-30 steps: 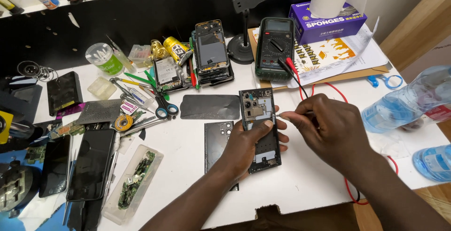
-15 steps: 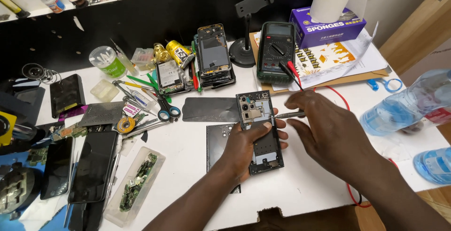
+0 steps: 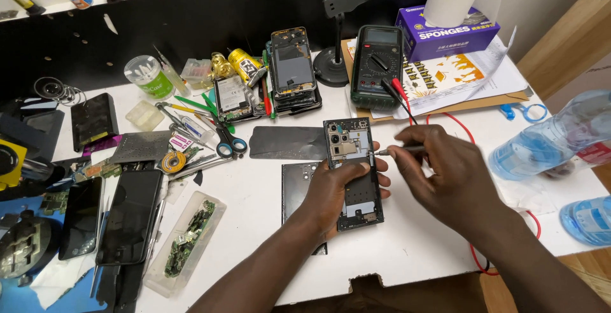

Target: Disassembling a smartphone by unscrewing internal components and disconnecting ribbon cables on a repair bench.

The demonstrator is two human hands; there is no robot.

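An opened black smartphone (image 3: 352,160) with its back removed lies on the white table (image 3: 254,205), its circuit board and camera modules exposed. My left hand (image 3: 340,192) lies over its middle and grips it by the sides. My right hand (image 3: 439,173) holds a thin metal screwdriver (image 3: 398,150), whose tip touches the phone's right edge near the top. The phone's black back cover (image 3: 296,182) lies flat just left of it, partly under my left wrist.
A dark multimeter (image 3: 375,64) with red and black leads stands behind. Stacked phones (image 3: 291,71), scissors (image 3: 224,141), tweezers, a parts tray (image 3: 184,243) and more phones (image 3: 130,214) crowd the left. Water bottles (image 3: 554,138) lie right. A purple box (image 3: 445,29) sits far back.
My right hand has shifted slightly right and brought the screwdriver tip against the phone's upper right edge. The left hand keeps its hold on the phone.
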